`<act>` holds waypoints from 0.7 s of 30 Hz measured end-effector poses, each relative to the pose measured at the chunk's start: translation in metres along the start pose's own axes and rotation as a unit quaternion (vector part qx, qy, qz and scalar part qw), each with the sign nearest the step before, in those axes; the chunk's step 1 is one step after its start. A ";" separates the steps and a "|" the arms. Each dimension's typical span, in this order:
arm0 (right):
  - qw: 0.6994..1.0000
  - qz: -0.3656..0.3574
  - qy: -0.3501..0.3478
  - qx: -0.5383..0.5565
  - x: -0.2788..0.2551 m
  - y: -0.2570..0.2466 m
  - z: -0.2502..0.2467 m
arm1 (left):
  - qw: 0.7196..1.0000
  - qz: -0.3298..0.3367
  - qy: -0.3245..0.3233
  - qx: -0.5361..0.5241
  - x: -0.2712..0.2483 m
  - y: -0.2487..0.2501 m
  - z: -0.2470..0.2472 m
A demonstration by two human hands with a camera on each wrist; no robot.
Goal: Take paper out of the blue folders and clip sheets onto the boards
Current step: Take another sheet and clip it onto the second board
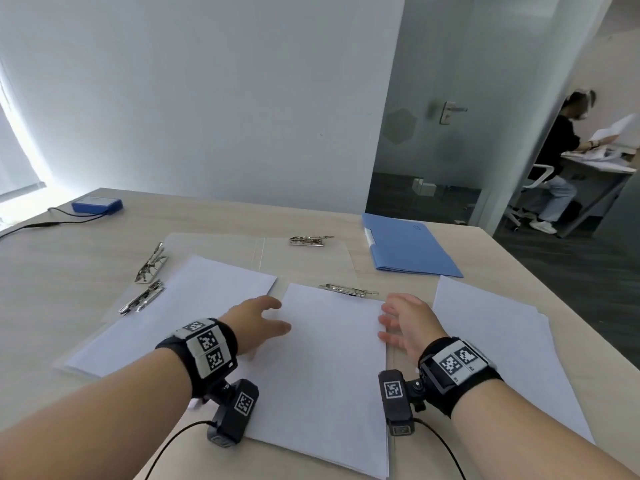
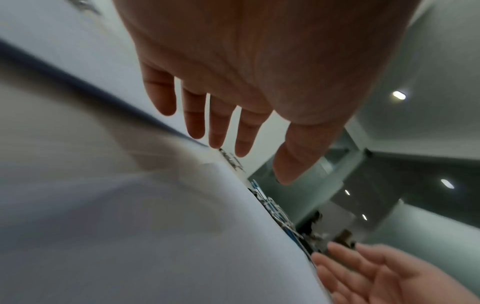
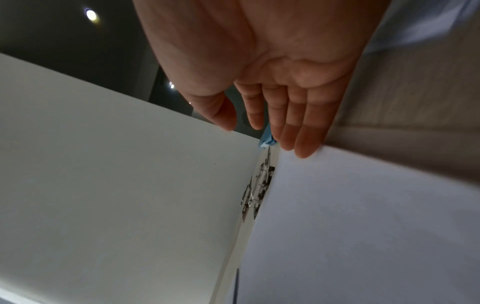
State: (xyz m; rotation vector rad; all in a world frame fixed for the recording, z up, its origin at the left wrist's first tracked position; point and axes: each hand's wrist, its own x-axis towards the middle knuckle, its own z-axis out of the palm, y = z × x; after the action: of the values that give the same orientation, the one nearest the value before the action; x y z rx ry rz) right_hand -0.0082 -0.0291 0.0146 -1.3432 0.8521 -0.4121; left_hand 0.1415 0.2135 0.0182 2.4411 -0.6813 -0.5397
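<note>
A white sheet stack [image 1: 329,368] lies in front of me on the table, its far edge by a metal clip [image 1: 348,290]. My left hand [image 1: 258,323] sits at its left edge with straight fingers [image 2: 221,123] and holds nothing. At the stack's right edge my right hand [image 1: 405,323] stands with straight fingers [image 3: 298,131] against it. A second sheet [image 1: 173,313] lies on a clear board at the left, beside its clip [image 1: 142,301]. More sheets [image 1: 495,341] lie at the right. A blue folder [image 1: 408,247] rests at the back right.
Two more board clips [image 1: 151,263] [image 1: 308,240] lie further back. A blue box [image 1: 97,205] with a black cable sits at the far left. The table's right edge drops to dark floor. A person sits at a desk [image 1: 557,161] beyond the glass door.
</note>
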 end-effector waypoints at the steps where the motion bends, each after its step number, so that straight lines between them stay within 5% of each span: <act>1: 1.000 0.005 -0.003 0.010 0.003 -0.002 0.004 | 0.999 -0.012 -0.003 -0.032 0.002 -0.003 0.000; 10: 1.000 -0.006 0.015 0.010 0.026 -0.016 0.034 | 0.986 -0.016 -0.027 -0.161 0.004 -0.016 0.003; 21: 0.990 -0.068 0.029 -0.118 0.040 -0.024 0.070 | 0.984 -0.023 -0.043 -0.173 0.005 -0.022 0.004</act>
State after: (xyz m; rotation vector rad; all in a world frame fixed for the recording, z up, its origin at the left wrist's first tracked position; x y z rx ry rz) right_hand 0.0742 -0.0148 0.0257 -1.6210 0.8804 -0.4700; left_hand 0.1511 0.2252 0.0011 2.1209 -0.5167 -0.7222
